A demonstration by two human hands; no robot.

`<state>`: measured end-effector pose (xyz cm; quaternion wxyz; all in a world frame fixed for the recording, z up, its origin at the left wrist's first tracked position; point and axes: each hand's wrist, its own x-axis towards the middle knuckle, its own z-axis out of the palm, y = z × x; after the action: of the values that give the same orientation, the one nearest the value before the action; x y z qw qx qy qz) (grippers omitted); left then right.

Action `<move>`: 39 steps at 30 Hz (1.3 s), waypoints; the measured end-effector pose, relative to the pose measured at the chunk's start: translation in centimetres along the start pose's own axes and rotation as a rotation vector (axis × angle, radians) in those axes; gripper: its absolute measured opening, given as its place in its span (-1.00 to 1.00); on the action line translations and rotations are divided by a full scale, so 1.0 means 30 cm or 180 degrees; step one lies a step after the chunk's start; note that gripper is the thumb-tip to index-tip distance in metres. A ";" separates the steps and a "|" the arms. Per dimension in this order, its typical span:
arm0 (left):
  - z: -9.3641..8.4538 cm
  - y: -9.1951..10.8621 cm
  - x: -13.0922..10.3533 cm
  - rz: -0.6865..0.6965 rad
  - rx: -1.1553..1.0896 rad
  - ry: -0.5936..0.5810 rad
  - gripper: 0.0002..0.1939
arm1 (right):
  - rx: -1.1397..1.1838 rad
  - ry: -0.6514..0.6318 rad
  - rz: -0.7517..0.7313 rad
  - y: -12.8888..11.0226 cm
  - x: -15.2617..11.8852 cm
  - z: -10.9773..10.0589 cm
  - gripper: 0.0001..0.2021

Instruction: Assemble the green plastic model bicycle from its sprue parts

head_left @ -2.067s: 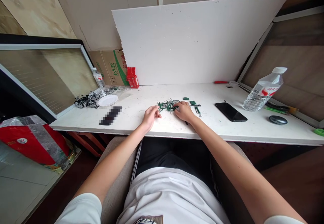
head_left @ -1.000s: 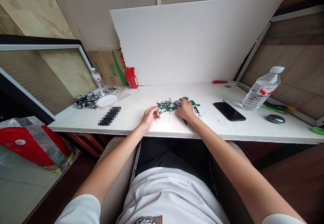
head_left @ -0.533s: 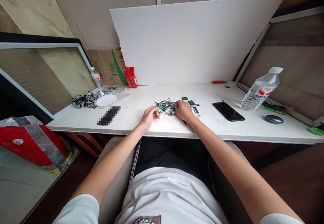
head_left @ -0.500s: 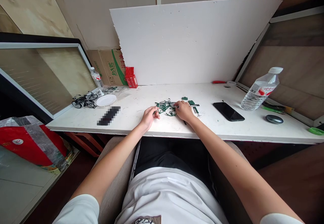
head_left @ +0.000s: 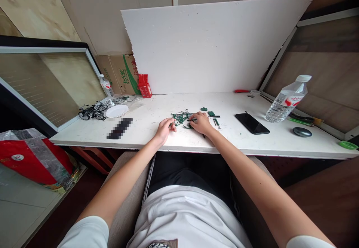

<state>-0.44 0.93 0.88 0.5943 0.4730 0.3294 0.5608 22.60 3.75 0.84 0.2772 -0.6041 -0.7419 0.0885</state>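
Small green and dark parts [head_left: 181, 118] lie in a loose pile on the white table [head_left: 157, 106]. At the pile's left edge my left hand [head_left: 166, 127] is closed, thumb and forefinger pinched together; what they hold is too small to make out. My right hand [head_left: 200, 122] rests palm down on the pile's right side, fingers bent over the parts, and its fingertips are partly hidden. Just beyond it lie a green block [head_left: 211, 113] and a smaller green piece [head_left: 203, 109]. A narrow green part [head_left: 215, 122] is to its right.
To the right are a black phone [head_left: 252, 123], a water bottle [head_left: 288, 98] and a dark oval object [head_left: 302, 131]. Black miniature bicycles [head_left: 93, 111], white plates [head_left: 117, 111] and another bottle [head_left: 106, 85] stand left. A white board [head_left: 207, 46] leans at the back.
My right hand has shifted slightly left over the pile, uncovering more of the green block and the dark bar beside it. My left hand has stayed nearly in place.
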 end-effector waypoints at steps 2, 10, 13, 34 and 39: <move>0.001 0.002 -0.001 -0.0008 -0.0005 0.0006 -0.81 | -0.0032 -0.0022 0.0000 0.001 -0.001 -0.001 -0.73; 0.000 0.001 -0.002 -0.0011 -0.0019 -0.0016 -0.80 | -0.0043 0.0178 -0.0058 0.034 0.020 0.019 -0.74; -0.002 -0.001 -0.001 -0.0015 -0.0026 -0.0024 -0.80 | -0.0129 0.0262 0.0152 0.032 0.020 0.021 -0.75; -0.017 -0.013 0.014 0.0019 -0.0063 -0.0140 -0.74 | -0.0724 0.0205 0.0038 -0.019 0.158 0.000 -0.55; -0.014 -0.013 0.012 0.0069 -0.0028 -0.0175 -0.74 | -0.1107 0.0060 -0.0185 -0.025 0.205 0.046 -0.59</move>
<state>-0.63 1.39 0.42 0.5990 0.4893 0.3054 0.5555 20.52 9.66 1.92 0.1780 -0.6220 -0.7605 -0.0549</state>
